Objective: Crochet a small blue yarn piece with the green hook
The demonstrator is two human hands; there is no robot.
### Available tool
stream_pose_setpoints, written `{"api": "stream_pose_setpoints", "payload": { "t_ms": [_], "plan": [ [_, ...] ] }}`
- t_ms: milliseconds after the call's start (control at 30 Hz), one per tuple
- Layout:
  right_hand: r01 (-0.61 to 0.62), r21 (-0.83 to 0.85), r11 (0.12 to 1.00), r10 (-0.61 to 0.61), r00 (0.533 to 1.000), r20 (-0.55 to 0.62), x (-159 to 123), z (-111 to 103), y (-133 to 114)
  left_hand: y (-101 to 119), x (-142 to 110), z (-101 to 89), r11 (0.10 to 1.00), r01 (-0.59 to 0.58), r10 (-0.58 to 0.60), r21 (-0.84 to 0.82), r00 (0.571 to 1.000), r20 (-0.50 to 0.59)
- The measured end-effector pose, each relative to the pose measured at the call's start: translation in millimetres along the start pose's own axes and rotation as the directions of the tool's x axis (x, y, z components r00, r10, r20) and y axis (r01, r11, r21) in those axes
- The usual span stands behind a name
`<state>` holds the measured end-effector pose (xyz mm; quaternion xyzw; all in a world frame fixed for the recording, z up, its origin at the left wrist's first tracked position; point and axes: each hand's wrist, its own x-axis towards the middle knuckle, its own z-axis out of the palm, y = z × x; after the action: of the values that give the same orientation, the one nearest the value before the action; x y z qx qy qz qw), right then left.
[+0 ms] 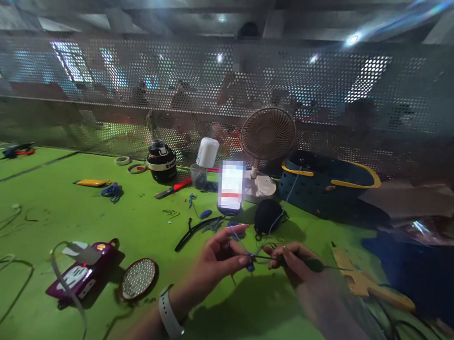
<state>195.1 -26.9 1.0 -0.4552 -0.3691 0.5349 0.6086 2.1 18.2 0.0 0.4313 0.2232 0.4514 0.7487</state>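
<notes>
Left grip (221, 255) is closed on a small blue piece (250, 267), thumb and fingertips pressed together on it, with the forefinger raised and a pale blue strand (239, 238) running from that finger to the piece. The right grip (297, 266) is pinched on a thin rod (266, 258), whose tip reaches left to the piece. The piece lies right at the left fingertips, between the two hands and just left of the right fingertips, held above the green desk (220, 322); its finer shape is too small to tell.

Beyond the hands, a lit phone (230, 187) stands upright, its screen blurred, with a dark ball (268, 217) to its right. Behind them are a fan (268, 136) and, farther right, a dark basket (312, 189) with yellow handles. Left of the left forearm, a round studded object (139, 279) lies near a purple device (83, 274). A yellow-handled tool (372, 284) is to the right of the right hand.
</notes>
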Motion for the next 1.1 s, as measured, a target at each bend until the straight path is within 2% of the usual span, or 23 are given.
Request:
{"api": "stream_pose_setpoints", "payload": {
  "t_ms": [633, 1100],
  "plan": [
    [0.071, -0.151, 0.986, -0.065, 0.997, 0.041, 6, -14, 5, 2, -2, 3.3, 1.0, 0.017, -0.017, -0.019, 0.999, 0.03],
    [0.065, -0.171, 0.983, -0.062, 0.998, 0.022, 3, -7, 1, 4, -2, 4.2, 0.999, 0.034, -0.034, -0.005, 0.999, 0.01]
  ]
}}
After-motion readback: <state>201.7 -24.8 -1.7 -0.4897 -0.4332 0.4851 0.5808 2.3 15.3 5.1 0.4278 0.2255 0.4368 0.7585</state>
